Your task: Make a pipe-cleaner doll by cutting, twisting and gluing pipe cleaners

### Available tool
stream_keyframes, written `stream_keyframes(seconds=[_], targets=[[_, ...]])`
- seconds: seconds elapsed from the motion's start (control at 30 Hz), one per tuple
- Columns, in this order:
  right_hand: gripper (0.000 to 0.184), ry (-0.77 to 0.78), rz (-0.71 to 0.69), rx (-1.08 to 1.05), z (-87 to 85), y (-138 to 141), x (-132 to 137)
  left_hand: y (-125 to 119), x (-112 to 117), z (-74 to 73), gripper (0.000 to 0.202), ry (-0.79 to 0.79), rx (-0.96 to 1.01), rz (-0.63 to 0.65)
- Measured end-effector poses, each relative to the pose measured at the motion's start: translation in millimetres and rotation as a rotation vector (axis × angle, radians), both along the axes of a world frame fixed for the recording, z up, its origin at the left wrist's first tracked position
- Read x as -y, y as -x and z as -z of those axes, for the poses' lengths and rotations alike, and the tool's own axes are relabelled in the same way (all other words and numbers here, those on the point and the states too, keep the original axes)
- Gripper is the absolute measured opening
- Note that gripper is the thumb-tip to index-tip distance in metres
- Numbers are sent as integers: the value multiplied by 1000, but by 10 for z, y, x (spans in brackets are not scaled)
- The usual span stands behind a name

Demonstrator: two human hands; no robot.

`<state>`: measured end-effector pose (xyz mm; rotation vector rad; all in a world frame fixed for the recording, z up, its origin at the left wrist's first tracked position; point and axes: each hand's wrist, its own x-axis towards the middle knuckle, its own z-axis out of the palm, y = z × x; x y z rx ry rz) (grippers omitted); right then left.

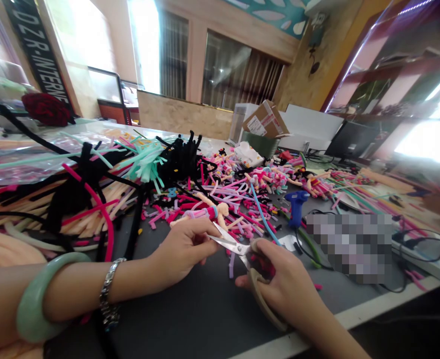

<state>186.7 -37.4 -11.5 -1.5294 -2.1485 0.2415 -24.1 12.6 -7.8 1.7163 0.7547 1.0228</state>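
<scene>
Two hands: both clenched around things.
Left hand [184, 249]: fingertips pinch a pipe-cleaner doll [205, 212], which pokes out just above them.
Right hand [285, 286]: grips beige-handled scissors [238, 248], blades parted, tips just beside the left fingertips.
Beyond the fingers: pipe-cleaner offcuts [242, 199], blue glue gun [296, 204].

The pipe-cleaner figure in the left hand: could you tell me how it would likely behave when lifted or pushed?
The pipe-cleaner figure is probably very light: the left hand pinches it by fingertips alone. Its fuzzy limbs likely bend rather than snap, so the scissors in the right hand may deflect them. Pushed, it should drag, not roll.
</scene>
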Motion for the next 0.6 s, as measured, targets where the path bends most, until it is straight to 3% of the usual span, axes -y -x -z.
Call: stream_keyframes(seconds=[0.33,0.43,0.6], targets=[[31,-195,49,-11,81,61,40,3,1,33,15,-23,-35,29],[29,-206,38,-56,111,71,39,2,-1,38,16,-17,-45,29],[36,-199,139,-108,119,-18,-3,-8,5,20,17,0,-43,18]])
